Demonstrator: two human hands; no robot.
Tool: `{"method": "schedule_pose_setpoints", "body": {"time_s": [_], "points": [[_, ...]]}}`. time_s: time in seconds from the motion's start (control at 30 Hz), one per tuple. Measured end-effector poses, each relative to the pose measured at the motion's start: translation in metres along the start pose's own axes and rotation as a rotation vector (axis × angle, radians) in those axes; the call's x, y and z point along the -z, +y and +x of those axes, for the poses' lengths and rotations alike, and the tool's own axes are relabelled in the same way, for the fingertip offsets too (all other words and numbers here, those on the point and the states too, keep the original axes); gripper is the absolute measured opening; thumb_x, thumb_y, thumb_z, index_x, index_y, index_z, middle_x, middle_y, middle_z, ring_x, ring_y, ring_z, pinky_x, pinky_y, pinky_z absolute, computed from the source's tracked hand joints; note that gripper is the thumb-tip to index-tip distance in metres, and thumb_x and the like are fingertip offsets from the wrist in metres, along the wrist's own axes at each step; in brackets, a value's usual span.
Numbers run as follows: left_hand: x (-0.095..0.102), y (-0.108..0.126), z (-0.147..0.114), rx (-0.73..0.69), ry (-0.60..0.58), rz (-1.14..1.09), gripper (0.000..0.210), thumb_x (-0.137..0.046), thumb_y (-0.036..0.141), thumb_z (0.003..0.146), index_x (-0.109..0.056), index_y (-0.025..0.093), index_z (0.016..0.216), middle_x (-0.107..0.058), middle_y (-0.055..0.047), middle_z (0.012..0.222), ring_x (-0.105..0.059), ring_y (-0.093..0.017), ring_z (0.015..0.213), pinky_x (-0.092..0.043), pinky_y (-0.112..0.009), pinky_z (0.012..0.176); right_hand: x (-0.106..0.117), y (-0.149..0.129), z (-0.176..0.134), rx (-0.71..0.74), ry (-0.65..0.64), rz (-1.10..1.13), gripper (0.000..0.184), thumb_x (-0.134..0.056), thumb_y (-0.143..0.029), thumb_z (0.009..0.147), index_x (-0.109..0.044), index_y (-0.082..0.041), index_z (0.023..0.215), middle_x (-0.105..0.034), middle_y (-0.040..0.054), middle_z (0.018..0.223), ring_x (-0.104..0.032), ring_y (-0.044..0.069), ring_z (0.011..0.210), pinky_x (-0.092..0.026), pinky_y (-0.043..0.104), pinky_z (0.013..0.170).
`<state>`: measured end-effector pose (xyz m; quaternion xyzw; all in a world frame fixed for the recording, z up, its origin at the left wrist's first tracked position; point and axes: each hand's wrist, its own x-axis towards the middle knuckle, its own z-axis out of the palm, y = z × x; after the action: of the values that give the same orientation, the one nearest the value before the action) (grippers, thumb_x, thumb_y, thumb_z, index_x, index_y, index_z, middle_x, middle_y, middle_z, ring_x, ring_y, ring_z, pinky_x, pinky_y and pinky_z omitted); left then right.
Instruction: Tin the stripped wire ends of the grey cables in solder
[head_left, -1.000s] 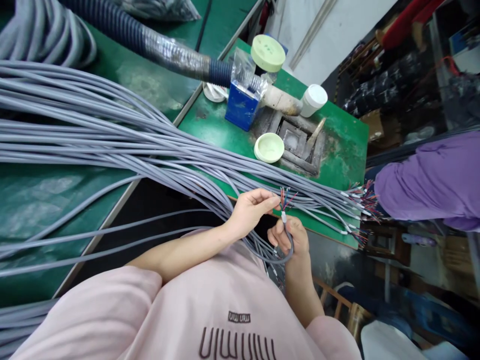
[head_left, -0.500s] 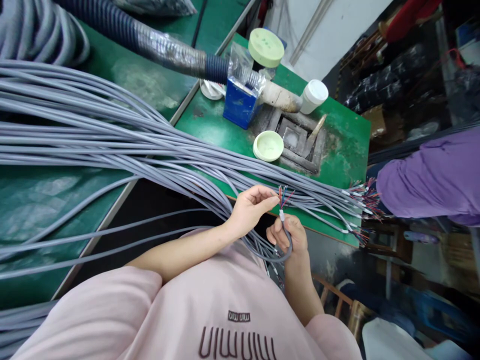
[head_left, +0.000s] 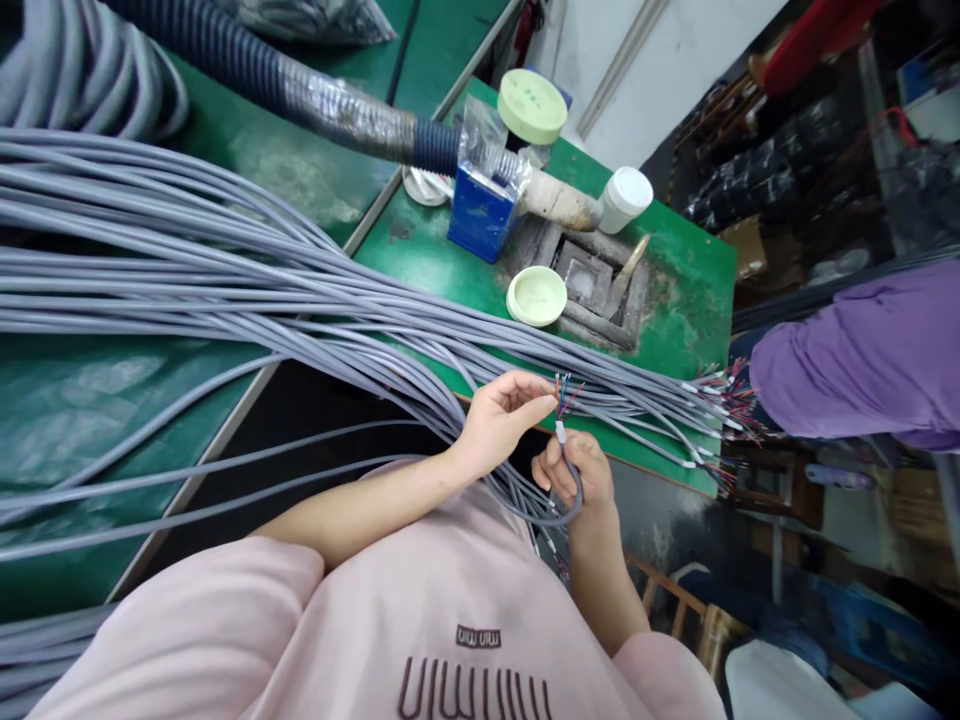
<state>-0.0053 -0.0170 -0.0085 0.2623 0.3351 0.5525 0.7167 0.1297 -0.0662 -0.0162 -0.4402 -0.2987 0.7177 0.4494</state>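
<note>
A grey multi-core cable [head_left: 576, 487] bends in a loop through my right hand [head_left: 589, 465], whose fingers are closed around it just below a white sleeve [head_left: 560, 432]. From that sleeve a fan of thin coloured wires [head_left: 564, 398], red, blue and dark, points upward. My left hand [head_left: 510, 410] is closed in a pinch, thumb and forefinger on the wires at the left of the fan. Behind both hands a thick bundle of grey cables [head_left: 420, 310] runs across the table, with stripped coloured ends [head_left: 731, 400] at the right.
On the green table [head_left: 690, 270] stand a blue box [head_left: 480, 212] joined to a ribbed hose [head_left: 337, 105], a pale green dish [head_left: 537, 296], a white tub [head_left: 626, 198] and a square sooty fixture [head_left: 592, 275] with a stick. A person's purple sleeve [head_left: 862, 350] is at the right.
The view has shifted slightly. Both hands keep nearly the same pose on the cable and its wires, and the coloured wires have moved a little.
</note>
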Motion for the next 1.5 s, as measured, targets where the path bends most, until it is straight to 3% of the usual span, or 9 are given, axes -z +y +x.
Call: {"method": "schedule_pose_setpoints", "body": {"time_s": [0.6,0.8,0.93,1.03,1.17,1.23,1.3,1.4,1.5], "points": [[0.002,0.005,0.006,0.113,-0.021,-0.022,0.027,-0.084,0.032,0.059,-0.068,0.015,0.072,-0.066,0.002,0.069,-0.058,-0.007,0.063,-0.047,-0.022,0.065,0.0,-0.002,0.005,-0.014,-0.015,-0.044,0.037,-0.069,-0.053,0.073,-0.067,-0.019,0.06,-0.035,-0.0096,0.025,-0.021,0.005,0.023,-0.038,0.026,0.039],[0.002,0.006,0.011,0.14,-0.106,0.002,0.027,-0.084,0.033,0.059,-0.067,0.015,0.068,-0.066,0.002,0.066,-0.058,-0.008,0.062,-0.048,-0.022,0.065,0.003,-0.002,0.003,0.02,-0.024,-0.054,0.036,-0.068,-0.052,0.075,-0.067,-0.018,0.062,-0.035,-0.0098,0.026,-0.024,0.005,0.023,-0.04,0.025,0.039],[0.002,0.005,0.01,0.124,-0.09,0.005,0.029,-0.084,0.035,0.06,-0.065,0.014,0.067,-0.065,0.002,0.065,-0.058,-0.007,0.061,-0.048,-0.021,0.063,0.008,-0.007,0.0,0.08,-0.028,-0.083,0.035,-0.066,-0.049,0.079,-0.068,-0.017,0.064,-0.037,-0.0094,0.029,-0.027,0.004,0.025,-0.041,0.025,0.041],[0.001,0.002,0.007,0.114,-0.088,0.0,0.032,-0.083,0.037,0.061,-0.063,0.014,0.07,-0.065,0.002,0.065,-0.06,-0.009,0.06,-0.049,-0.023,0.063,0.012,-0.024,-0.003,0.086,-0.017,-0.227,0.026,-0.071,-0.04,0.076,-0.072,-0.018,0.089,-0.052,-0.0066,0.042,-0.043,0.007,0.034,-0.045,0.025,0.045],[-0.003,-0.002,0.004,0.088,-0.101,-0.001,0.033,-0.082,0.039,0.062,-0.062,0.014,0.071,-0.065,0.002,0.063,-0.06,-0.009,0.059,-0.049,-0.022,0.061,0.005,-0.051,-0.004,0.053,0.027,-0.53,0.063,-0.079,-0.023,0.068,-0.057,-0.025,0.127,-0.06,-0.0068,0.062,-0.052,0.009,0.048,-0.044,0.022,0.048],[-0.007,-0.003,0.003,0.077,-0.094,0.003,0.034,-0.082,0.039,0.061,-0.061,0.015,0.069,-0.063,0.003,0.061,-0.058,-0.008,0.056,-0.048,-0.021,0.058,-0.003,-0.058,-0.002,0.11,0.086,-0.673,0.06,-0.078,-0.022,0.069,-0.059,-0.024,0.125,-0.055,-0.0082,0.06,-0.048,0.007,0.049,-0.041,0.02,0.048],[-0.01,-0.004,0.002,0.068,-0.088,-0.004,0.035,-0.082,0.041,0.062,-0.059,0.015,0.068,-0.062,0.004,0.059,-0.056,-0.007,0.053,-0.048,-0.021,0.056,-0.01,-0.058,0.001,0.18,0.145,-0.763,0.043,-0.074,-0.026,0.074,-0.065,-0.022,0.116,-0.053,-0.0077,0.057,-0.046,0.007,0.048,-0.039,0.02,0.046],[-0.011,-0.007,0.001,0.052,-0.095,-0.017,0.035,-0.08,0.042,0.065,-0.057,0.015,0.068,-0.06,0.004,0.06,-0.056,-0.008,0.053,-0.049,-0.022,0.056,-0.015,-0.054,0.007,0.272,0.227,-0.783,0.019,-0.062,-0.032,0.085,-0.07,-0.02,0.097,-0.051,-0.0068,0.051,-0.044,0.007,0.043,-0.041,0.022,0.047],[-0.008,-0.009,0.001,-0.014,-0.088,0.02,0.033,-0.078,0.041,0.068,-0.058,0.015,0.07,-0.06,0.004,0.061,-0.057,-0.008,0.055,-0.049,-0.021,0.055,-0.017,-0.054,0.012,0.303,0.274,-0.728,0.018,-0.06,-0.035,0.087,-0.066,-0.019,0.08,-0.046,-0.008,0.045,-0.043,0.007,0.04,-0.041,0.021,0.047]]}}
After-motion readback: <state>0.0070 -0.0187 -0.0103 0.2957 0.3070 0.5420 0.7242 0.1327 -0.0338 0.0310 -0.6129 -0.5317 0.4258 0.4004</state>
